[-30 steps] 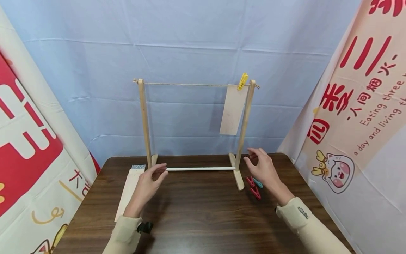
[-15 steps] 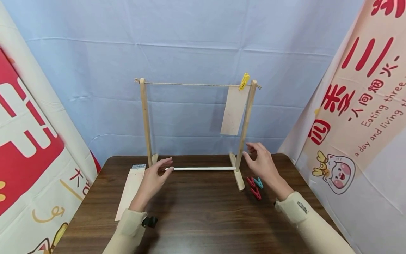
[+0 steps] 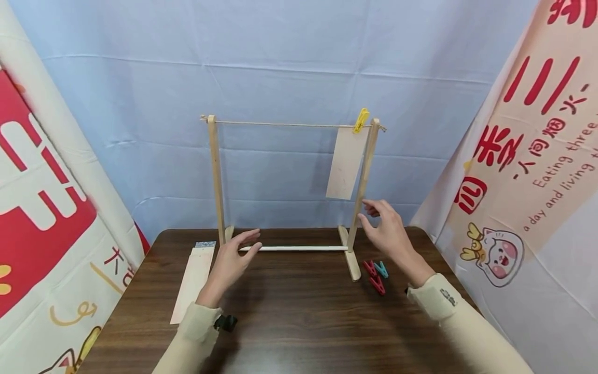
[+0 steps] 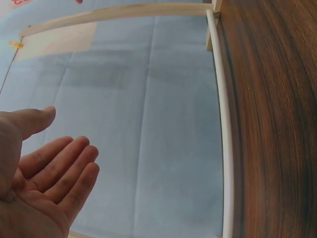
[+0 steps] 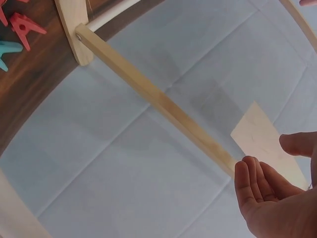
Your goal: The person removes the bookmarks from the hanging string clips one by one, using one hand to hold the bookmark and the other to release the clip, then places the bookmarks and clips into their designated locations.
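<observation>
A wooden frame (image 3: 215,176) stands on the table, with a string (image 3: 280,124) across its top and a white rod (image 3: 303,248) near its base. On the string's right end a yellow clothespin (image 3: 361,120) holds a pale rectangular card (image 3: 345,163). My left hand (image 3: 231,263), fingers relaxed and holding nothing, is in front of the frame's left foot and overlaps the rod's end. My right hand (image 3: 388,228) is beside the right post (image 5: 163,101), thumb and fingers apart with nothing between them. In the left wrist view the left palm (image 4: 44,198) shows bare.
Several pale cards (image 3: 192,283) lie at the table's left, a blue-patterned edge (image 3: 205,244) showing behind them. Red clothespins (image 3: 376,284) and a teal one (image 3: 381,269) lie right of the frame's right foot. A blue cloth (image 3: 289,57) hangs behind the table (image 3: 299,322).
My left hand has moved right and slightly up toward the rod. The right hand has risen a little along the right post. The hanging card and clothespins stay put.
</observation>
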Demonstrator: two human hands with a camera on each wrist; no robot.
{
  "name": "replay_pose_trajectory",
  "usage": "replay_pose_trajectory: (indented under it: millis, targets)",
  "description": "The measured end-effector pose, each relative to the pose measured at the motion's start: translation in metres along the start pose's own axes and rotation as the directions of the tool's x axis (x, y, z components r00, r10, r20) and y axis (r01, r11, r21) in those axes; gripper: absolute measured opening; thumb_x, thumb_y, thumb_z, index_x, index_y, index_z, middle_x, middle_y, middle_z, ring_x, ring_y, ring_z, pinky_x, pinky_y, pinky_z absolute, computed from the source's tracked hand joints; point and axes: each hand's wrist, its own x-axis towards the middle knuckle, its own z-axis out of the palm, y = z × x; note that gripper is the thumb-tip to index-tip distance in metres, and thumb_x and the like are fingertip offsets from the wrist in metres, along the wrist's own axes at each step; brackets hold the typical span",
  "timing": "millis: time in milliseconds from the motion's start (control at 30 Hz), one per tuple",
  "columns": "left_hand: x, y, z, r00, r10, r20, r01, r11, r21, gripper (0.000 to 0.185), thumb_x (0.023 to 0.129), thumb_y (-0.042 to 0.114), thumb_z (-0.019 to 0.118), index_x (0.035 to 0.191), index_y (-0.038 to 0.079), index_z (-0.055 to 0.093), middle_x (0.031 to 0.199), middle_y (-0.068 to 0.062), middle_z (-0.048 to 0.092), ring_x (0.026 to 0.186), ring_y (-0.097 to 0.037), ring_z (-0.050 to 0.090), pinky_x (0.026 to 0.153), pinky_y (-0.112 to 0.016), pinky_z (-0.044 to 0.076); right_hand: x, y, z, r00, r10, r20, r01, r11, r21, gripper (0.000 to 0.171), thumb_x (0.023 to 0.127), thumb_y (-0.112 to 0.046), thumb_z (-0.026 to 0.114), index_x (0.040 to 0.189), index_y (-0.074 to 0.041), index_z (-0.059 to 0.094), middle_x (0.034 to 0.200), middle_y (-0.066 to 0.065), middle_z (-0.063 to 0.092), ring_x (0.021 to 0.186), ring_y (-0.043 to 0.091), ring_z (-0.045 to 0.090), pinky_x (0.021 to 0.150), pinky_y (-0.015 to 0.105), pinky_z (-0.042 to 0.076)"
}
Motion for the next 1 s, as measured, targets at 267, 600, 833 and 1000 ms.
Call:
replay_pose_trajectory:
  millis: [267,600,833,1000]
  targets:
    - [0.003,0.004,0.003,1.000,0.015,-0.008,-0.015,1.000,0.018,0.042,0.104,0.029,0.074,0.144,0.018,0.068,0.138,-0.003,0.073,0.125,-0.027,0.070,0.103,-0.052,0.057,0.007,-0.004,-0.012,0.997,-0.065,-0.038,0.064,0.998,-0.014,0.040,0.100,-0.005,0.076,0.137,0.009,0.064,0.111,0.023,0.066,0.100,0.040,0.065,0.090,0.055,0.056]
    - [0.009,0.015,0.014,0.998,0.055,0.024,-0.054,0.998,-0.014,0.043,0.106,0.029,0.072,0.146,0.015,0.066,0.138,-0.005,0.072,0.126,-0.028,0.068,0.107,-0.055,0.054,0.022,-0.010,-0.022,0.986,-0.139,-0.096,0.139,0.990,-0.011,0.042,0.100,-0.003,0.076,0.138,0.008,0.064,0.111,0.024,0.066,0.100,0.039,0.064,0.090,0.053,0.055]
    - [0.012,0.022,0.022,0.997,0.063,0.051,-0.062,0.998,-0.027,0.042,0.106,0.029,0.073,0.146,0.016,0.067,0.139,-0.005,0.071,0.127,-0.031,0.068,0.106,-0.052,0.055,0.026,-0.011,-0.027,0.973,-0.197,-0.118,0.198,0.980,-0.006,0.047,0.099,-0.002,0.076,0.142,0.008,0.061,0.112,0.022,0.066,0.101,0.039,0.064,0.091,0.055,0.055]
    - [0.017,0.027,0.027,0.997,0.058,0.060,-0.056,0.998,-0.036,0.043,0.106,0.030,0.073,0.146,0.018,0.067,0.140,-0.001,0.071,0.128,-0.027,0.067,0.107,-0.050,0.054,0.033,-0.012,-0.031,0.963,-0.233,-0.135,0.235,0.972,0.001,0.047,0.097,0.000,0.077,0.141,0.008,0.062,0.112,0.022,0.066,0.102,0.038,0.065,0.092,0.055,0.055]
